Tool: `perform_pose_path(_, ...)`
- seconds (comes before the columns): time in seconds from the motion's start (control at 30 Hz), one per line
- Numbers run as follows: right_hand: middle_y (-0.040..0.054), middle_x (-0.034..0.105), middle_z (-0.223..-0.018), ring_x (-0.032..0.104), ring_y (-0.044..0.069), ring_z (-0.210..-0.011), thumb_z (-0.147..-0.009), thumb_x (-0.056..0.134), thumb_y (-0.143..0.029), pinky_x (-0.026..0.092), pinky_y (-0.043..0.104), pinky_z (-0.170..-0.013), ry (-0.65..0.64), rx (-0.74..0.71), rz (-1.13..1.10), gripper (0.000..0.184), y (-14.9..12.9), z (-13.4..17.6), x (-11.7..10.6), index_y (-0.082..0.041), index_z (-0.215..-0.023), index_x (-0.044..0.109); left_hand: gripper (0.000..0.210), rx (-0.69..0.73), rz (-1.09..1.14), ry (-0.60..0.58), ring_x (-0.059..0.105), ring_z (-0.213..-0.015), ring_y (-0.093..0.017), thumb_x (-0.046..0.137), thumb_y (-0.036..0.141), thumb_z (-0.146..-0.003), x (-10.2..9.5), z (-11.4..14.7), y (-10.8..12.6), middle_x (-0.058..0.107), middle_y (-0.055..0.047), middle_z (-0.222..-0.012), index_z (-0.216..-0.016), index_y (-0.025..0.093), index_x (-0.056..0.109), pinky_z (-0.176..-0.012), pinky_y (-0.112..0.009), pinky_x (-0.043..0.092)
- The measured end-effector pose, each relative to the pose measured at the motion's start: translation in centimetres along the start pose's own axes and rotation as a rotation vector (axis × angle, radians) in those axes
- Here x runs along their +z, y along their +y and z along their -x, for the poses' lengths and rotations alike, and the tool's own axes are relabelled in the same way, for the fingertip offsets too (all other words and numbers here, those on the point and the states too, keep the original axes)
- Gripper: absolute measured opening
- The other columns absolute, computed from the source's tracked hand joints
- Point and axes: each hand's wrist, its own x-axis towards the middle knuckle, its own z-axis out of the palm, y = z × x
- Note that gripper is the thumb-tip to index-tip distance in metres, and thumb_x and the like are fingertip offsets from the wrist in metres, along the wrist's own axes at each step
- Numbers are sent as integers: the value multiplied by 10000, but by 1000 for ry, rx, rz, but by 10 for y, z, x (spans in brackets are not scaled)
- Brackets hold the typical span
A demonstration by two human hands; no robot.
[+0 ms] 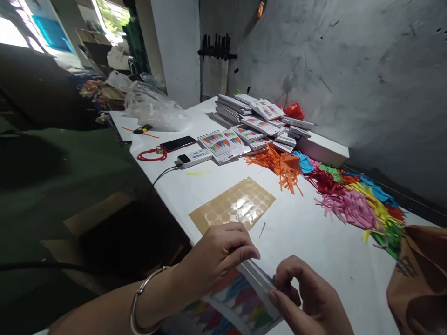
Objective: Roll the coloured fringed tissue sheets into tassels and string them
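Clock from the packet [256,298], 12 = away from the person. Surface [307,223] is white; its near-left edge runs past at 10–11, dropping to dark floor with an open carton [101,218] at 10. Grey wall [331,70] bounds it at 1–2. Best open room is the bare strip at 1–2, between the sticker sheet [213,204] at 12 and the tassel heaps [349,207] at 2. Brown bag [419,279] crowds 3; packet stack [233,107] sits far off at 12. Right hand [307,295]: thumb and curled fingers pinched on the packet's right edge. Left hand [226,251]: fingers bent, thumb near index tip, over the packet's upper end; can't tell if it's gripping anything. Packet is at bottom centre, between the hands, partly under the left wrist. White borders, printed multicolour pennants in panels, pale strip along the upper-right edge; print slightly blurred.
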Motion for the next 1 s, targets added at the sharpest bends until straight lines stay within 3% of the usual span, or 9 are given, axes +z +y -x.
perform_pose_path(0.13,-39,506,-692,435,110,-617,-736,734,-297,377,205,-550,52,11,68,176,3,10,-3,-224,-704,578,456,-23,-17,-48,634,-737,-155,523,484,-1014,14,-1,-4,689,-52,-768,-803,152,754,-679,-236,460)
perform_pose_path(0.37,-33,497,-713,445,119,-636,-849,627,-311,375,211,-544,145,-65,150,155,29,14,-3,-232,-749,538,321,-79,-10,-118,621,-715,-133,578,346,-987,22,-7,-1,671,-21,-749,-784,165,750,-664,-221,444)
perform_pose_path(0.53,-37,489,-746,487,122,-660,-895,587,-293,424,213,-583,188,-139,226,128,49,17,0,-244,-795,525,162,-224,125,-239,636,-745,-137,836,278,-752,20,-7,-4,660,6,-789,-805,168,728,-646,-200,474)
perform_pose_path(0.6,-30,527,-797,532,127,-698,-910,589,-293,476,216,-631,244,-178,233,49,54,19,2,-256,-924,559,171,-333,233,-287,667,-756,-143,826,230,-726,20,-5,-6,666,7,-835,-835,167,711,-659,-207,517)
perform_pose_path(0.7,12,570,-964,573,142,-787,-915,621,-276,520,238,-689,388,-316,293,274,59,20,5,-272,-1169,521,71,-410,316,-281,684,-723,-132,735,190,-767,22,-3,-8,661,15,-821,-819,164,695,-660,-211,548)
perform_pose_path(0.8,42,550,-1013,573,164,-852,-920,659,-235,500,268,-712,483,-528,480,202,64,21,4,-269,-1099,572,73,-393,302,-236,680,-708,-129,745,196,-745,23,-4,-7,664,14,-801,-788,158,701,-655,-206,554)
perform_pose_path(0.87,28,558,-920,558,165,-808,-914,668,-156,456,297,-725,493,-656,638,201,67,22,3,-266,-1081,643,77,-390,287,-222,685,-718,-135,746,203,-740,24,-5,-7,669,10,-805,-786,155,705,-669,-213,565)
perform_pose_path(1.0,-18,559,-760,517,136,-681,-903,608,-31,366,354,-768,395,-785,775,438,68,20,2,-264,-1273,633,74,-390,288,-228,693,-722,-138,732,210,-748,25,-6,-6,676,12,-803,-795,161,703,-684,-225,579)
